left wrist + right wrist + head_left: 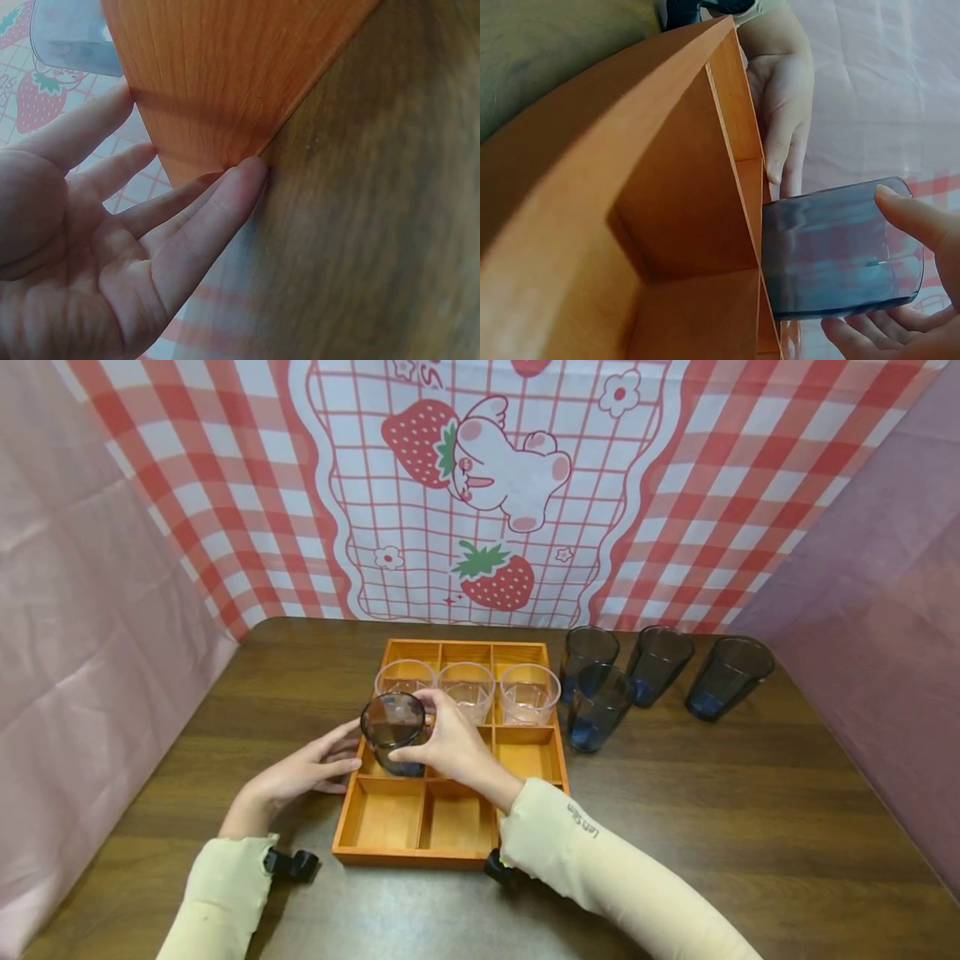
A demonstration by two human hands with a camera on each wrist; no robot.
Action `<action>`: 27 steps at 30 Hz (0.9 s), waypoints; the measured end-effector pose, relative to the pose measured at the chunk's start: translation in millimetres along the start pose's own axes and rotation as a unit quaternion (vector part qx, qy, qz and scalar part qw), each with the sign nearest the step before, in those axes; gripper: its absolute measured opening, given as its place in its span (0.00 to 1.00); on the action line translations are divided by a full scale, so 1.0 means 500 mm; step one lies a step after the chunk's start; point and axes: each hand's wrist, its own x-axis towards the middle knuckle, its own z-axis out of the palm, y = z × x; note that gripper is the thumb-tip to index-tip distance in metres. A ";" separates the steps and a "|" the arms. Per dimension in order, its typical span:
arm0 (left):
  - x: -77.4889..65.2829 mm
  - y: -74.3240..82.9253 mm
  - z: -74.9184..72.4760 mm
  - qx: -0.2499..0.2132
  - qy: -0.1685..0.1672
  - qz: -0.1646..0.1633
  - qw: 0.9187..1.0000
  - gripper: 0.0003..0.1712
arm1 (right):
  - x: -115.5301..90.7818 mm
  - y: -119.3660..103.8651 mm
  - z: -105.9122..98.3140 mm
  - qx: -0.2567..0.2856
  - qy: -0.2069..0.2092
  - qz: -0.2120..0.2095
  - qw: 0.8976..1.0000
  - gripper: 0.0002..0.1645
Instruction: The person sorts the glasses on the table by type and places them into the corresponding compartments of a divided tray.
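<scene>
My right hand (457, 739) grips a dark blue-grey glass (393, 732) near its rim, thumb on one side and fingers on the other. The glass's lower part is inside the middle-row left compartment of an orange wooden box (412, 860); whether its base touches the floor cannot be told. In the right wrist view, the same glass (832, 255) stands partly out of the box. My left hand (303, 772) rests its extended fingertips against the box's left outer wall (217, 75). Three clear glasses (405, 677) stand in the back row of compartments.
Several dark glasses (602, 706) stand on the brown wooden table (675, 843) right of the box, two of them close to its right wall. Behind the table hangs a red checked cloth (262, 485) with strawberries. Pink cloth (90, 610) hangs at the left side.
</scene>
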 end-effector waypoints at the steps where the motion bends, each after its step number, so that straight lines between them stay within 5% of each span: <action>1: -0.001 0.000 0.000 0.000 0.000 -0.001 1.000 0.42 | -0.001 0.000 0.000 0.004 -0.003 0.001 1.000 0.51; 14: -0.004 0.002 -0.001 0.005 0.000 -0.003 1.000 0.41 | -0.024 0.009 -0.019 0.114 0.008 -0.016 0.993 0.46; 27: -0.004 -0.001 -0.002 0.000 -0.002 -0.001 1.000 0.42 | -0.079 0.034 -0.116 0.164 0.071 -0.029 0.983 0.41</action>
